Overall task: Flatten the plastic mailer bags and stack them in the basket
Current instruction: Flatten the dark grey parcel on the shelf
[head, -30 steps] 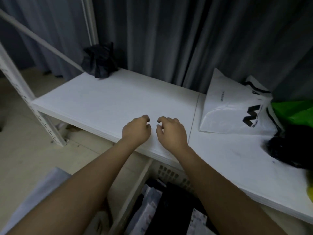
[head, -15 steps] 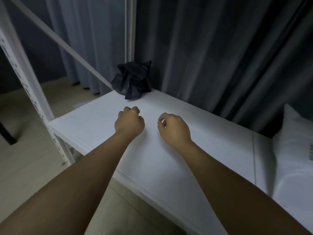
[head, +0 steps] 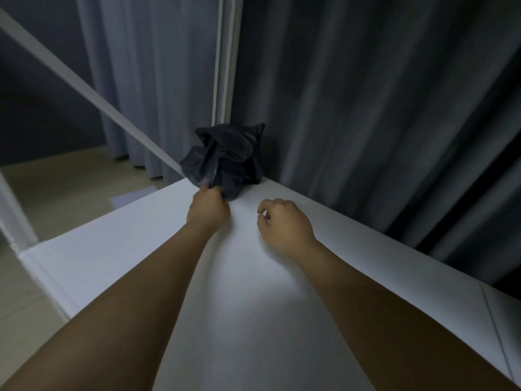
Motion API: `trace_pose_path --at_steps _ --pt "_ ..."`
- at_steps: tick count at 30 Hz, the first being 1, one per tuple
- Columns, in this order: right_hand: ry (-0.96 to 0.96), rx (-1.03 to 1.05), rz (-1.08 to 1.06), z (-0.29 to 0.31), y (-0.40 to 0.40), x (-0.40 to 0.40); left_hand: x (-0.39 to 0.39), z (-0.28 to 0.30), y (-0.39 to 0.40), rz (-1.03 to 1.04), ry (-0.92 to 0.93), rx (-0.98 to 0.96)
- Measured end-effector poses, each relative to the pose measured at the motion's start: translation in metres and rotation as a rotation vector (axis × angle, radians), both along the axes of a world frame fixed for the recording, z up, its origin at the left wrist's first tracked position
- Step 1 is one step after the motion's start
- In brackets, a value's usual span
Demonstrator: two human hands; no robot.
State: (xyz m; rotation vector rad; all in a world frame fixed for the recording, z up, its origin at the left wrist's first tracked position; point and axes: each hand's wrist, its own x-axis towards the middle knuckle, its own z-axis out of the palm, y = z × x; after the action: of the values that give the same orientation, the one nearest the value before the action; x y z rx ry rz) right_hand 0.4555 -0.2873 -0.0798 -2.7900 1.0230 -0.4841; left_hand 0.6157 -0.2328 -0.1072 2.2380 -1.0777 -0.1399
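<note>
Head view: left hand (head: 208,208) fingers pinch the crumpled black mailer bag's (head: 225,156) lower edge; right hand (head: 284,225) loosely curled, holding nothing.

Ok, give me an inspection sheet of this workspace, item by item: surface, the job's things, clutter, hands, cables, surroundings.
Surface: white shelf board, a seam near its right end.
Job's things: one crumpled black bag at the back corner; basket not in view.
Clutter: nothing seen.
Hands: left hand pinches the bag's lower edge; right hand loosely curled, holding nothing, apart from the bag.
Cables: nothing seen.
Surroundings: grey curtain behind, white upright post, diagonal white brace, beige floor to the left.
</note>
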Motion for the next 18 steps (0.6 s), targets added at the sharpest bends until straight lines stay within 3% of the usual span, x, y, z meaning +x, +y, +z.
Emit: trace_pose_path --at_steps 4,10,14,18 --pt "0.065 0.007 0.012 0.004 0.0 -0.013 -0.009 0.005 0.005 0.045 0.038 -0.058" --pt "-0.024 0.095 -0.052 0.03 0.03 -0.066 -0.089 0.037 0.055 -0.2 -0.1 -0.245" --pt "-0.157 0.259 -0.075 0.043 0.082 -0.124 -0.164 0.07 0.092 -0.337 -0.006 -0.32" --pt "-0.294 0.199 -0.21 0.051 0.128 -0.188 -0.246 0.102 0.125 -0.498 0.096 -0.37"
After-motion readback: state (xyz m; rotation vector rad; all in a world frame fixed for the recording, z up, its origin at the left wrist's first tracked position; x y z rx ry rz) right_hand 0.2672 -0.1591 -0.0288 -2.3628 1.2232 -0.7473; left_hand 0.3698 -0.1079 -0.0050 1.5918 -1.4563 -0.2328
